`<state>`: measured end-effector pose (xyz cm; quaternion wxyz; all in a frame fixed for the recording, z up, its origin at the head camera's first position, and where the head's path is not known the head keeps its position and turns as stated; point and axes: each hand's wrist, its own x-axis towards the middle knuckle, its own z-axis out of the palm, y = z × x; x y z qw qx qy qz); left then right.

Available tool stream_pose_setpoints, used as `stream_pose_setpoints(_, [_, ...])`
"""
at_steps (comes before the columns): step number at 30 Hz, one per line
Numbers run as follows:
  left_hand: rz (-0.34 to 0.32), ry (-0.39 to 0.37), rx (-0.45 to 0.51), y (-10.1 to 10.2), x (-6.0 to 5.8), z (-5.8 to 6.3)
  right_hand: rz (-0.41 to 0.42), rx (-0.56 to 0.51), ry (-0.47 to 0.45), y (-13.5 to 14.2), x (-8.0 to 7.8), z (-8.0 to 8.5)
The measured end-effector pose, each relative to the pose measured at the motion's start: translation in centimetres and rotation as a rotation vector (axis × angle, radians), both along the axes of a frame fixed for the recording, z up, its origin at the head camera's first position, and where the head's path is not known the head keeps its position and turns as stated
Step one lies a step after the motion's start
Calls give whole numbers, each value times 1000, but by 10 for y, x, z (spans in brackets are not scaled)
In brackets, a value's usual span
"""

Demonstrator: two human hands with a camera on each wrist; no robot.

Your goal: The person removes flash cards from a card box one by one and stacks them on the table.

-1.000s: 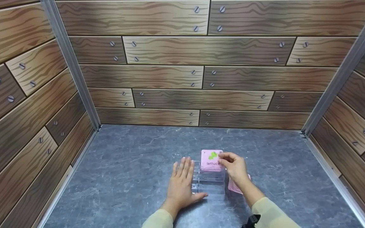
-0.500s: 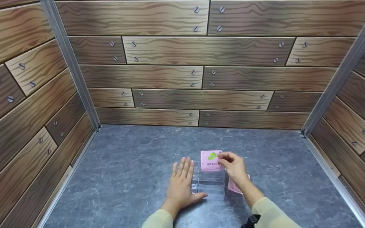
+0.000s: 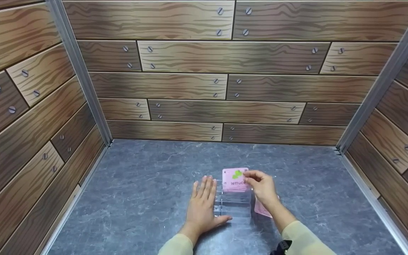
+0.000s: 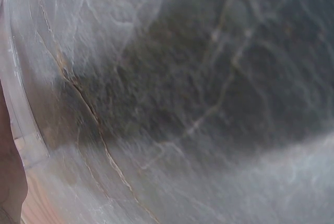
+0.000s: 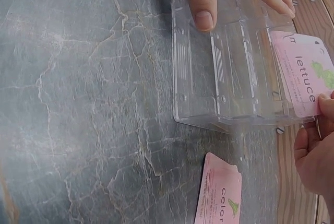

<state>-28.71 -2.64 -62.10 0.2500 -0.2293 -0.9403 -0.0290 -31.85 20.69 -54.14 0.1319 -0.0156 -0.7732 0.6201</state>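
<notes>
My right hand [image 3: 263,187] pinches a pink card [image 3: 234,180] marked "lettuce" by its right edge, thumb against fingers. The card stands at the back slot of a clear plastic tiered card holder [image 3: 237,212], as the right wrist view also shows. Along the holder's left side rests my left hand [image 3: 201,209], fingers straight and thumb stretched across toward the holder's front. In the right wrist view the left thumb [image 5: 203,10] lies over the front tiers. The left wrist view catches only a strip of the clear holder [image 4: 28,125] and part of the hand.
Beside the holder's right side lies another pink card [image 5: 222,192], its visible letters reading "celer"; my right forearm partly covers it in the head view. The grey marbled tabletop [image 3: 147,184] is bounded by wood-patterned walls [image 3: 175,131]. A black band [image 3: 281,247] shows at the right wrist.
The lettuce card has shifted slightly left and tilted a little in the right hand's pinch. Both hands stay almost where they were.
</notes>
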Motion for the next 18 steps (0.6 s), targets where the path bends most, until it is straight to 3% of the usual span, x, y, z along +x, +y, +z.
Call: stream_pose_setpoints(18, [7, -22, -21, 1, -1, 2, -74, -26, 64, 6, -1, 9])
